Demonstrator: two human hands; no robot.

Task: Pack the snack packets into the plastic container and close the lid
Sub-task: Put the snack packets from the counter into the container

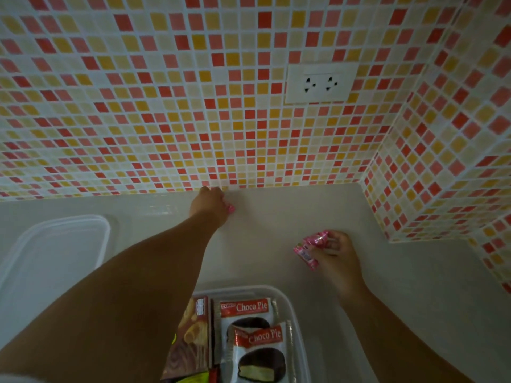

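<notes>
Right hand (336, 251) is clamped on pink packets (311, 248) at centre right; left hand (213, 204) pinches another; light, crinkly, best gripped mid-body.

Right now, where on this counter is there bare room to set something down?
Bare counter runs right of the container, out to the tiled corner. Another bare strip lies between the lid and the left hand. The container's left side is crowded with Choco Pie packets; the right hand grips a pink packet.
</notes>
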